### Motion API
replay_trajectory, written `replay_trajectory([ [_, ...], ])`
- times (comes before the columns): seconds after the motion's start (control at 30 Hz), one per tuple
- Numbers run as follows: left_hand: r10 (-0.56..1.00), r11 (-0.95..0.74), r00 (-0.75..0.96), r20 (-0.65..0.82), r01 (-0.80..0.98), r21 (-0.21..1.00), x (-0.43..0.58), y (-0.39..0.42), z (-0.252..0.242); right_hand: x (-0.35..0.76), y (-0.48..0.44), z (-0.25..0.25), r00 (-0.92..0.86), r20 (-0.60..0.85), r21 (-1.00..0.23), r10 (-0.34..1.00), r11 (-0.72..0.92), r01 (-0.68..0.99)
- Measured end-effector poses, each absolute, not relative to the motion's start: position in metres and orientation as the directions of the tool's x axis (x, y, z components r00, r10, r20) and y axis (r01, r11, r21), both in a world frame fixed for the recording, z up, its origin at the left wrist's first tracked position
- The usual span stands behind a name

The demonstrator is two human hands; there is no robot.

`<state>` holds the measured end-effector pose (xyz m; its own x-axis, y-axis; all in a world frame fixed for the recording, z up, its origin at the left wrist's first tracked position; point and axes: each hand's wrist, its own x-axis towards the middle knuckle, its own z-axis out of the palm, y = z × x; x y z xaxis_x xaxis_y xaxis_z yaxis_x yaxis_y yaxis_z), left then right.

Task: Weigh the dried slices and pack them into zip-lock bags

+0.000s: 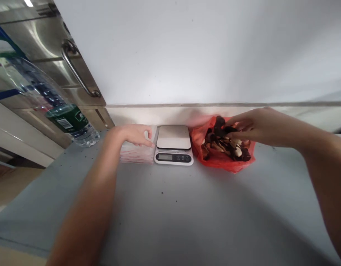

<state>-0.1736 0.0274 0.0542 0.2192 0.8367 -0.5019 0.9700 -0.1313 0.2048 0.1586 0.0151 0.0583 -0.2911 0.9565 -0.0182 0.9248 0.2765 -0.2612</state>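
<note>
My left hand (135,135) hovers over or rests on a stack of clear plastic zip bags (135,155), its thumb and forefinger curved apart. Just right of the stack stands a white digital kitchen scale (174,144) with a bare weighing plate; its display is too dim to read. Beyond it lies a red plastic bag (231,168), its mouth spread wide. Dark brown and pale dried pieces (219,144), which look like dried mushrooms, fill it. My right hand (249,125) reaches in from the right, fingers apart around the pieces at the top.
A large clear plastic bottle (67,118) with a green label stands at the left edge of the grey table (170,221). A white wall (203,51) rises directly behind the scale. Metal doors with a curved handle (78,72) are at the far left. Dark crumbs dot the tabletop.
</note>
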Motion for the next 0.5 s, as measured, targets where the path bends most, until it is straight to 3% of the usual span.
replay_trajectory([
  [0.1,0.829,-0.103,0.177,-0.531,0.981,0.165,-0.171,0.026,0.057,0.153,0.011,0.071,-0.196,-0.036,-0.344,0.98,0.172,0.923],
  [0.17,0.829,-0.105,0.172,-0.533,0.982,0.154,-0.171,0.026,0.058,0.144,0.013,0.081,-0.204,0.008,-0.366,0.979,0.193,0.91],
  [0.3,0.827,-0.093,0.159,-0.54,0.985,0.147,-0.172,0.027,0.058,0.111,0.032,0.097,-0.351,0.031,-0.274,0.936,0.345,0.898],
  [0.43,0.831,-0.075,0.153,-0.535,0.984,0.164,-0.172,0.025,0.058,0.069,0.063,0.09,-0.476,-0.114,-0.137,0.872,0.461,0.877],
  [0.5,0.831,-0.075,0.154,-0.535,0.983,0.167,-0.172,0.024,0.058,0.05,0.077,0.078,-0.527,-0.141,-0.129,0.838,0.512,0.849],
])
